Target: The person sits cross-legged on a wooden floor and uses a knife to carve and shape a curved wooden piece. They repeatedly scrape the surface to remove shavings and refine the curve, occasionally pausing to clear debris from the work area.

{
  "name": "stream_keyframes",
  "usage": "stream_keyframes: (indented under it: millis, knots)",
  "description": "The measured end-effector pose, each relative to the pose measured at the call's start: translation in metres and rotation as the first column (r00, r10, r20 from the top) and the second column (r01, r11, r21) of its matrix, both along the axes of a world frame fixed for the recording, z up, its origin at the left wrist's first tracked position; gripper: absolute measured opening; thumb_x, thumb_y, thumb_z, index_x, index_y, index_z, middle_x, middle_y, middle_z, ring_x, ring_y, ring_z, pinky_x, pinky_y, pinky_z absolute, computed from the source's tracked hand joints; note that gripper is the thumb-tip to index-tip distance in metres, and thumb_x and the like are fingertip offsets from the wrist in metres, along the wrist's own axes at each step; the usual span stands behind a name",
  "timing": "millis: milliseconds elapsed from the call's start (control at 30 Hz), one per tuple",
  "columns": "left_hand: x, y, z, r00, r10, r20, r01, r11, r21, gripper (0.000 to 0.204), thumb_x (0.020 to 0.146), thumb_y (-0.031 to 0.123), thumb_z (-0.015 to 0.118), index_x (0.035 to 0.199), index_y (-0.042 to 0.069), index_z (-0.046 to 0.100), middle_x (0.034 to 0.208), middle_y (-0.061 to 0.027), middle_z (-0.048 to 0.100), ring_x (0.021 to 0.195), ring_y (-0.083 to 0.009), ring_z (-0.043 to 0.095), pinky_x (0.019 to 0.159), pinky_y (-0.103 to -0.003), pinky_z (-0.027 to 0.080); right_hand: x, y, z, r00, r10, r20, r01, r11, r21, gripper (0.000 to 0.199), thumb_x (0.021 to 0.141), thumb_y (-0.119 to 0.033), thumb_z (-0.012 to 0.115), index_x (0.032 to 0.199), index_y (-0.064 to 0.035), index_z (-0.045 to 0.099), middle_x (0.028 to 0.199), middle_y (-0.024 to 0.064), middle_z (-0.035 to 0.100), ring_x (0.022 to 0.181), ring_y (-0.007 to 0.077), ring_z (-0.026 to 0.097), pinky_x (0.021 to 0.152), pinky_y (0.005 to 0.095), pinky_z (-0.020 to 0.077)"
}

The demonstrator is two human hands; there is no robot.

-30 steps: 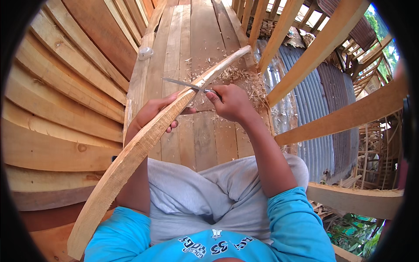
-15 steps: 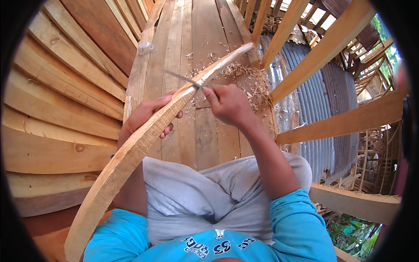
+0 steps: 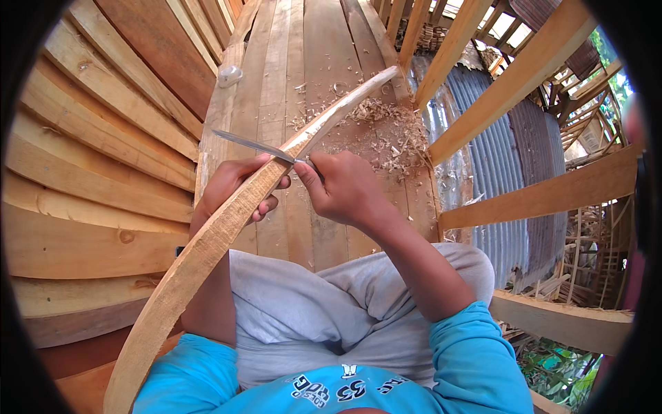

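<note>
A long curved strip of pale wood runs from my lower left up to its thin tip near the shavings. My left hand grips it from underneath, about midway along. My right hand is closed on the handle of a knife, whose thin metal blade lies across the strip's upper edge and points left. Both hands sit just above my knees, which are in grey trousers.
A pile of wood shavings lies on the plank floor ahead. Stacked boards rise on the left. Wooden rails and corrugated metal sheeting lie to the right, with an open drop beyond. A small pale object rests on a plank.
The knife blade has slid down the strip toward me, and both hands have drawn slightly closer to my body. The strip stays held at the same slant.
</note>
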State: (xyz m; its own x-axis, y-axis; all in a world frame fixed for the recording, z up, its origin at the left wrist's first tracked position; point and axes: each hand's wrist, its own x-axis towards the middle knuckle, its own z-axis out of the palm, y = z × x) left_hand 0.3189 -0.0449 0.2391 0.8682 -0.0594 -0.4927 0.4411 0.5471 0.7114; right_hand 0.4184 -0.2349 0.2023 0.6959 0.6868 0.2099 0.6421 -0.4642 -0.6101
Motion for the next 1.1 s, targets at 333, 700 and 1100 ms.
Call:
stream_keyframes:
  millis: [333,700,1100]
  knots:
    - [0.001,0.008,-0.013,0.998,-0.053,0.039,0.057,0.991,-0.118,0.038,0.107,0.023,0.036,0.134,-0.003,0.042,0.087,-0.0128,0.053,0.052,-0.0119,0.057,0.036,-0.02,0.053,0.005,-0.002,0.001,0.998,-0.047,-0.045,0.046,0.999,-0.019,0.046,0.097,-0.038,0.054,0.068,-0.0027,0.062,0.063,0.0218,0.062,0.064,0.0416,0.064,0.06,0.0507,0.0496]
    - [-0.002,0.005,-0.001,0.999,-0.026,0.033,0.028,0.997,-0.076,0.041,0.107,0.027,0.036,0.14,0.002,0.041,0.09,-0.0106,0.052,0.049,-0.009,0.055,0.032,-0.017,0.048,0.038,-0.016,-0.016,0.996,-0.054,-0.076,0.054,0.999,0.001,0.044,0.098,-0.038,0.053,0.072,-0.0036,0.064,0.064,0.021,0.061,0.066,0.0427,0.063,0.061,0.0523,0.0481]
    - [0.001,0.008,-0.001,0.997,-0.076,-0.018,0.076,0.997,0.0,0.044,0.107,0.026,0.032,0.142,0.001,0.036,0.089,-0.0104,0.052,0.048,-0.0111,0.055,0.035,-0.019,0.053,0.007,0.001,-0.006,0.996,-0.022,-0.081,0.022,1.0,-0.003,0.046,0.097,-0.038,0.053,0.069,-0.0032,0.063,0.063,0.0208,0.061,0.064,0.0428,0.062,0.061,0.0516,0.0487]
